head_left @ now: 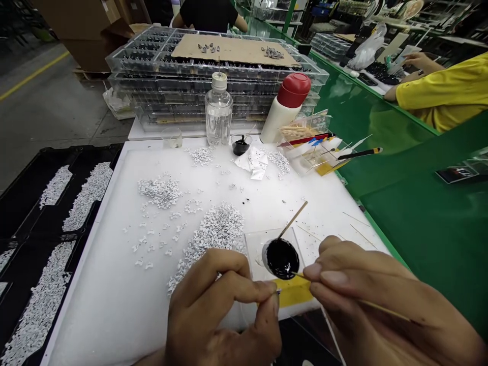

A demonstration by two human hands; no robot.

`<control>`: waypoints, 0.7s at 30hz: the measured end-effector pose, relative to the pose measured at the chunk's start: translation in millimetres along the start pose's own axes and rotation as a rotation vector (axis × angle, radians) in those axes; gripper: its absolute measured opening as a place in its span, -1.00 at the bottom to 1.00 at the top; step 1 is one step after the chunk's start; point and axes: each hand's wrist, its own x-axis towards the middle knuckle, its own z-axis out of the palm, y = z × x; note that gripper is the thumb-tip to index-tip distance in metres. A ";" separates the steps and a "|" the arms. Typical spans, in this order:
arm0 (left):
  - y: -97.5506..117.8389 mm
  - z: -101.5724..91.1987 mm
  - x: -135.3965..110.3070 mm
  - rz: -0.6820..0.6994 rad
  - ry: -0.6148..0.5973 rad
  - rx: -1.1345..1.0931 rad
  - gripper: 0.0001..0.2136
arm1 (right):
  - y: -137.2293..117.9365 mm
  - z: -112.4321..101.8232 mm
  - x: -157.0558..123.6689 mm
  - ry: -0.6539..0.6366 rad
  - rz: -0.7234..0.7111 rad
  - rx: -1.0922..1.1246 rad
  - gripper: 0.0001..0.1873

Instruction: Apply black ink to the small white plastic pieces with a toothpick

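Note:
Pinched between the thumb and forefinger of my left hand [224, 305] is a tiny white part [278, 291], mostly hidden by the fingertips. My right hand [366, 284] grips a thin wooden stick [385, 309], its tip at the near rim of a small cup of black paint [282, 258]. Another wooden stick [293, 219] leans out of that cup. The cup rests on a clear plastic box [253, 241] with a yellow strip [293, 294] on its near side. Beyond my left hand lies a large heap of small white parts [217, 229].
A clear bottle [218, 114], a red-capped flask [285, 107] and a box of sticks and brushes [310, 147] stand along the back. Stacked clear trays [152, 61] rise behind them. Black trays [28, 223] of white parts lie left. A co-worker's yellow sleeve [446, 89] shows right.

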 end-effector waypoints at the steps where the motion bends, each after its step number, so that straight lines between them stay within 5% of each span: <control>1: 0.1 -0.3 0.0 -0.002 0.003 0.004 -0.78 | -1.4 2.4 2.7 0.009 -0.011 0.022 -0.72; 13: 5.3 3.4 -1.4 -0.051 0.016 0.008 -0.79 | -7.8 6.0 4.9 0.003 0.015 -0.045 -0.81; 21: 4.7 2.5 -7.6 -0.086 0.016 -0.033 -0.79 | 4.1 1.2 6.2 -0.058 -0.088 0.100 -0.60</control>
